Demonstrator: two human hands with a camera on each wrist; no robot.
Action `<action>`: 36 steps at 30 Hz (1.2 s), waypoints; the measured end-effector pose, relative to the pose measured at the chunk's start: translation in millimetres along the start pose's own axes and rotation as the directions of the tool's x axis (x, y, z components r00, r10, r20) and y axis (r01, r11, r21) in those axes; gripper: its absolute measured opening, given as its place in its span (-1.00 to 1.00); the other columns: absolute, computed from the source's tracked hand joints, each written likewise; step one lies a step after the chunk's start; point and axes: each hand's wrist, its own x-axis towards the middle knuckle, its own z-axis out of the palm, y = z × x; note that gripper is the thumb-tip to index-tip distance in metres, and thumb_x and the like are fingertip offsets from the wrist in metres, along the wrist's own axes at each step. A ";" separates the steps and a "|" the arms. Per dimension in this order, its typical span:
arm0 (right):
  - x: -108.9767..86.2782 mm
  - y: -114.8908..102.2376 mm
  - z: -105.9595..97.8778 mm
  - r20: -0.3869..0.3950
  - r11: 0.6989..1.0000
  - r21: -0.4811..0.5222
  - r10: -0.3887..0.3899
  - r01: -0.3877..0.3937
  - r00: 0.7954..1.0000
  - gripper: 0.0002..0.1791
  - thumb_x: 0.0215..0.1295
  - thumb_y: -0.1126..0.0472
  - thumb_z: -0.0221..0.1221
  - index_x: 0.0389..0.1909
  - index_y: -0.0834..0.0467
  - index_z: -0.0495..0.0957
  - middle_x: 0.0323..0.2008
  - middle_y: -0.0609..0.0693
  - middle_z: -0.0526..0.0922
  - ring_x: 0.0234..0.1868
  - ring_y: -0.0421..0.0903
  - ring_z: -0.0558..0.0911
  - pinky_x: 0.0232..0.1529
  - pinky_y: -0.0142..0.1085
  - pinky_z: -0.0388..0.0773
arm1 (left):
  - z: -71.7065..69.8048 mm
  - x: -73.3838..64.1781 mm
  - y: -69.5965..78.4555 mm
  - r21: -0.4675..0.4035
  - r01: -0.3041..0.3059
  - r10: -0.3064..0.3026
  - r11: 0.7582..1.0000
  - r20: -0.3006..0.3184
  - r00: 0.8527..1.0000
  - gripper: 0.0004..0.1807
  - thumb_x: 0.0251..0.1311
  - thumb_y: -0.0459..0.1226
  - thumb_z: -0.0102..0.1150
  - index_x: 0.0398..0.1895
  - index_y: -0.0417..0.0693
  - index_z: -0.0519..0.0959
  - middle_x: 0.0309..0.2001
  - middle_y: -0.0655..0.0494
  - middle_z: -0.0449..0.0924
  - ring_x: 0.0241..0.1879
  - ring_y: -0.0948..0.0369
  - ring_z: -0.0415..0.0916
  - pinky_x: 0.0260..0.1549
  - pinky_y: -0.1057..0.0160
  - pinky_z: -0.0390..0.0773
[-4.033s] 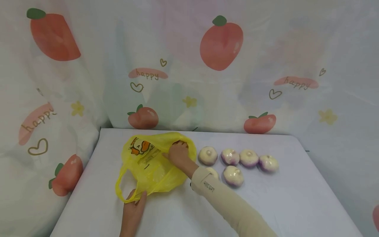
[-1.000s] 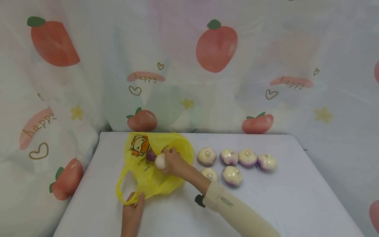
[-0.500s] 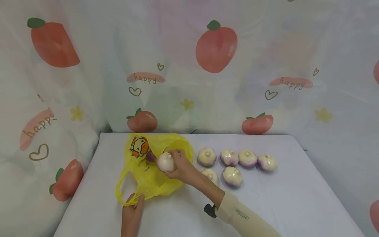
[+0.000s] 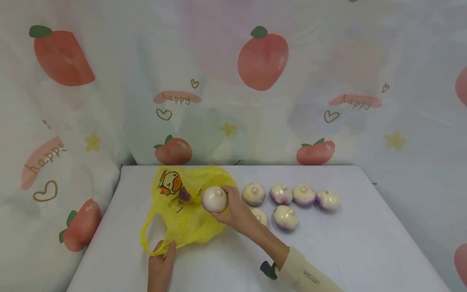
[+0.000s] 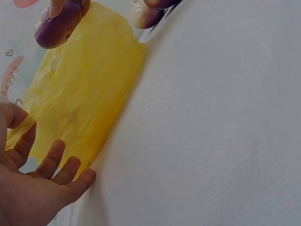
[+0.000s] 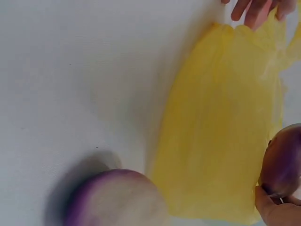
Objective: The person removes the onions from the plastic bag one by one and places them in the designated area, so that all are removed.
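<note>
My right hand (image 4: pixel 238 213) holds a white-and-purple turnip (image 4: pixel 214 199) over the mouth of a yellow plastic bag (image 4: pixel 187 225). Fingers and thumb curl round the turnip's side; its purple underside (image 6: pixel 282 162) shows in the right wrist view. The bag lies on its side, with a duck print at its far left. Near the handle, my left hand (image 4: pixel 160 263) pinches the bag's edge between thumb and index finger, its other fingers (image 5: pixel 51 160) spread. A glossy purple thing (image 4: pixel 185 195), partly covered, shows within the bag.
Several more turnips (image 4: pixel 285 218) sit on the white table (image 4: pixel 350 251) to the right of the bag, one partly behind my right wrist. A printed cloth (image 4: pixel 219 61) hangs behind the table and along its left side.
My right hand, earlier deep in the bag, has drawn back towards the right with the turnip now in its grip. The left hand keeps hold of the bag at nearly the same spot.
</note>
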 end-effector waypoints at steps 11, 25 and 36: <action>-21.9 7.9 -7.1 -0.132 0.993 0.074 -0.085 0.095 0.988 -0.22 0.02 0.18 0.40 0.24 0.25 0.25 0.14 0.14 0.32 0.13 -0.04 0.38 0.13 -0.16 0.49 | -0.5 1.3 -3.3 -0.015 0.015 -0.015 1.000 0.011 1.000 -0.62 0.35 -0.14 0.00 -0.10 -0.35 0.50 -0.10 -0.14 0.55 -0.12 0.06 0.38 -0.07 0.05 0.41; -43.8 33.8 -31.7 -0.246 0.990 0.072 -0.102 0.123 0.964 -0.19 -0.08 0.31 0.43 0.22 0.30 0.26 0.12 0.18 0.34 0.06 0.01 0.44 0.03 -0.19 0.57 | -1.7 2.8 1.0 0.024 -0.014 0.014 1.000 0.011 1.000 -0.62 0.37 -0.13 -0.02 -0.10 -0.33 0.49 -0.14 -0.09 0.56 -0.19 0.14 0.38 -0.17 0.18 0.44; -69.8 58.0 -60.9 -0.300 0.999 0.012 -0.045 0.051 0.953 -0.13 -0.11 0.36 0.44 0.26 0.32 0.22 0.15 0.19 0.33 0.10 0.03 0.40 0.06 -0.13 0.54 | -0.6 4.3 -2.8 0.014 -0.014 0.014 1.000 -0.023 1.000 -0.65 0.34 -0.13 0.02 -0.15 -0.31 0.52 -0.26 -0.02 0.56 -0.31 0.24 0.36 -0.33 0.36 0.41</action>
